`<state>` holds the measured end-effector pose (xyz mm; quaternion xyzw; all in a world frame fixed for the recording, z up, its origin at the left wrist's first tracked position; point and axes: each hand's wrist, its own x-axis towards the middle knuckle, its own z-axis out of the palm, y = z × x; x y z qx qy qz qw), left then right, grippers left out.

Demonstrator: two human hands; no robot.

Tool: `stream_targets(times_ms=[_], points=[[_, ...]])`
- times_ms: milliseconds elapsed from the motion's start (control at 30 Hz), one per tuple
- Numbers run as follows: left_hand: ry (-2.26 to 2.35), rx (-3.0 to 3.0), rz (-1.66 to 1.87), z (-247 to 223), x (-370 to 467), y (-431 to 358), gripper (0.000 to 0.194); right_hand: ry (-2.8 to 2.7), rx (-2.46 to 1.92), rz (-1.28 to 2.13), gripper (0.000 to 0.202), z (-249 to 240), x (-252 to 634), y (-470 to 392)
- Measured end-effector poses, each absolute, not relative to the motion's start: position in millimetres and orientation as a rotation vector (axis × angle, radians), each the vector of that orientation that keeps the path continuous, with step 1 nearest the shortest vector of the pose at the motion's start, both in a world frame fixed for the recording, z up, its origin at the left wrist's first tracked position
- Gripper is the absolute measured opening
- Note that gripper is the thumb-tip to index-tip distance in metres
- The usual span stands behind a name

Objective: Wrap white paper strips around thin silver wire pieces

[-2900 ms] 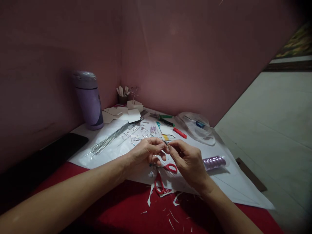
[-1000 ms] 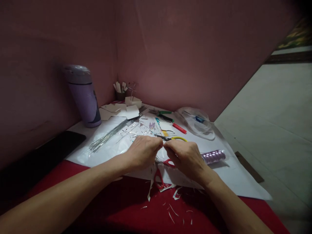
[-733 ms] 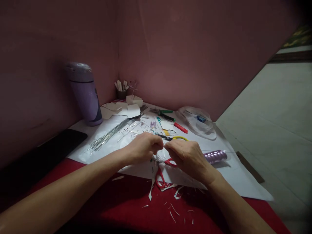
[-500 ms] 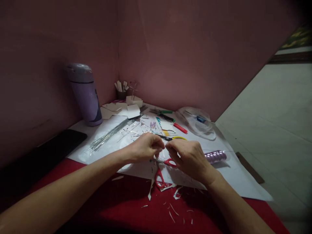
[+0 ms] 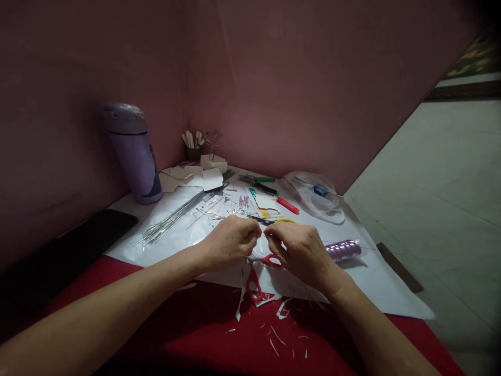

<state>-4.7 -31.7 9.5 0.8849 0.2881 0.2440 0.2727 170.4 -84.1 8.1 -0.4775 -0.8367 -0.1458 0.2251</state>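
My left hand (image 5: pixel 235 237) and my right hand (image 5: pixel 299 250) face each other above the white paper, fingertips a small gap apart. Both are closed in a pinch. Whatever they hold is too thin or too hidden to name. Beneath them lie red-handled scissors (image 5: pixel 254 284), partly covered by my right hand. Just beyond the fingertips is a tool with yellow and black handles (image 5: pixel 270 221), partly hidden. A spool of shiny purple thread (image 5: pixel 343 250) lies right of my right hand, and a fine line runs out from it to the right.
A purple tumbler (image 5: pixel 135 156) stands at the left, near a bundle of thin wires (image 5: pixel 172 216). Behind are green-handled pliers (image 5: pixel 262 180), a red stick-like piece (image 5: pixel 287 204), a clear plastic bag (image 5: pixel 313 201) and a small white box (image 5: pixel 214 163). Paper scraps (image 5: pixel 282 309) litter the red cloth (image 5: pixel 195 324).
My hands have drawn slightly apart at the fingertips, still pinched. The whole view has shifted a little; the things on the table lie as before.
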Motion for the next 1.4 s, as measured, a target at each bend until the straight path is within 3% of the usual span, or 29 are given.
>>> stream_targets(times_ms=[500,800,1133,1400], points=[[0.762,2.327,0.782,-3.8,1.6,-38.2,0.018,-2.188,-1.333,-0.450,0.020,0.4,160.5,-85.6],[0.787,2.148,1.056,-17.9,12.0,-57.7,0.015,-1.986,-1.309,-0.359,0.017,-7.3,150.7,-88.0],[0.698,1.174,0.839,-4.0,10.4,-42.6,0.014,-1.989,-1.279,-0.339,0.017,-3.9,157.5,-84.1],[0.626,1.138,0.772,-3.5,5.1,-37.7,0.014,-2.019,-1.240,-0.344,0.012,0.2,161.2,-86.7]])
